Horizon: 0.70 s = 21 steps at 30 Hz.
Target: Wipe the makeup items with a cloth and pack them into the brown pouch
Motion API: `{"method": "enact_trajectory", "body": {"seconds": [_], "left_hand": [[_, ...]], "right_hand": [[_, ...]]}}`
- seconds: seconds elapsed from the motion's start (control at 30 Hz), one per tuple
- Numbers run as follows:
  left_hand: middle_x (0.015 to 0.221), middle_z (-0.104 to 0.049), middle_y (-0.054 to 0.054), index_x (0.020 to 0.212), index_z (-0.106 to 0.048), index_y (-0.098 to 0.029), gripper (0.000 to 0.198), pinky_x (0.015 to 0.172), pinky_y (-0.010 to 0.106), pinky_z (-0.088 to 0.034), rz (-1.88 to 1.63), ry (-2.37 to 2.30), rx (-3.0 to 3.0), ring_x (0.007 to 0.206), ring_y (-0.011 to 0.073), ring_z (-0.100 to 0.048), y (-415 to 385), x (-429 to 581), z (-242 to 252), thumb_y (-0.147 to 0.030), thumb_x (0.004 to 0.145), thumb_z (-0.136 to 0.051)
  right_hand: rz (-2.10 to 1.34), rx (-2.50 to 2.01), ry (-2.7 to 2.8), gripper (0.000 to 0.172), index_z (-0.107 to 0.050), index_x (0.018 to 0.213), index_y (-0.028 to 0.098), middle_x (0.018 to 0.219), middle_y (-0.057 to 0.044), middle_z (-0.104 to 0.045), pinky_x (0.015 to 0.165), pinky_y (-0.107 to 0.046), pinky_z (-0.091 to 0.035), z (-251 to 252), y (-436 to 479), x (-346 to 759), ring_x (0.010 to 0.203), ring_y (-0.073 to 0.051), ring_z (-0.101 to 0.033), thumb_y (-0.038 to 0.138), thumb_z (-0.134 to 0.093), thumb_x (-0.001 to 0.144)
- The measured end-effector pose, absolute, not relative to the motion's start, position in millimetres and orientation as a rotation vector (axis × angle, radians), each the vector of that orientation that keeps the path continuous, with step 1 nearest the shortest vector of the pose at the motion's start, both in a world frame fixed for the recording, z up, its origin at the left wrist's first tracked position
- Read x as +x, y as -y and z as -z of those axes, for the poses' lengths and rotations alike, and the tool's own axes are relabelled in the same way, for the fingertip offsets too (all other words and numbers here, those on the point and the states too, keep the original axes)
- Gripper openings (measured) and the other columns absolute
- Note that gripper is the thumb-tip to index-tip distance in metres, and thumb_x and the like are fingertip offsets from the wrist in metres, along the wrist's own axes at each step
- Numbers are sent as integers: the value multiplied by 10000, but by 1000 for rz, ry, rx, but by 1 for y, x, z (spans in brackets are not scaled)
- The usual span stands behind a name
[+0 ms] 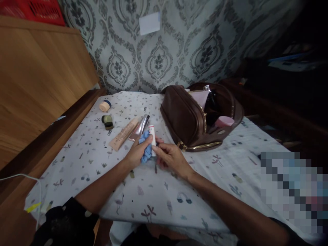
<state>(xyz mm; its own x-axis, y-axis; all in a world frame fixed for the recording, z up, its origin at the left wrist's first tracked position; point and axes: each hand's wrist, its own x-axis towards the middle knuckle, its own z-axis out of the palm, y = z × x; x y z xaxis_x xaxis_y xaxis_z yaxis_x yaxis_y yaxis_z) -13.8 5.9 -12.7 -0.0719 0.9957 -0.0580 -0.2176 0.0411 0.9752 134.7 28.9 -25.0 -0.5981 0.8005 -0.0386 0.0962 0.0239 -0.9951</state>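
Note:
My left hand [137, 153] is closed on a crumpled blue cloth [145, 146] and presses it against a small white tube [152, 134]. My right hand [170, 156] pinches the lower end of that tube with thumb and fingers. Both hands hover over a white patterned sheet [84, 160], just in front of an open brown toiletry bag [187, 121]. Beside the hands, to the left, lie a beige tube [124, 133] and a silver tube [139, 127].
A small beige jar [105, 105] and a dark green jar [107, 121] lie further left on the sheet. The bag holds a pink container [223, 121] and a dark bottle [210, 102]. A wooden cabinet [38, 78] stands at left, patterned wallpaper behind.

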Motion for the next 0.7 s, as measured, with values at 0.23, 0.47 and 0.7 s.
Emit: {"method": "enact_trajectory", "body": {"seconds": [0.23,0.47,0.7], "left_hand": [[594,-620,-2,764,-622,-191,568,476,233,-469,-1338,-1228,1106,498,119,-562,-6,-18,11,-753,728,-696],[522,-546,1,629,-564,-187,631,474,232,-401,-1216,-1276,1477,478,107,-491,3,-16,13,-763,879,-500],[542,-566,-15,748,-627,-176,595,428,221,-416,-1347,-1328,992,447,113,-509,-7,-13,14,-770,762,-650]], "right_hand": [[-1095,-939,1788,586,-476,536,189,486,37,-418,474,-231,-282,14,-28,142,489,-79,-353,657,-621,857],[-1312,-752,1646,512,-644,1150,204,664,34,-552,458,-234,-402,12,-36,145,478,-101,-472,632,-636,870],[-1194,-630,1612,391,-699,1102,210,789,-19,-621,555,-257,-465,6,-34,147,575,-120,-558,548,-622,921]]}}
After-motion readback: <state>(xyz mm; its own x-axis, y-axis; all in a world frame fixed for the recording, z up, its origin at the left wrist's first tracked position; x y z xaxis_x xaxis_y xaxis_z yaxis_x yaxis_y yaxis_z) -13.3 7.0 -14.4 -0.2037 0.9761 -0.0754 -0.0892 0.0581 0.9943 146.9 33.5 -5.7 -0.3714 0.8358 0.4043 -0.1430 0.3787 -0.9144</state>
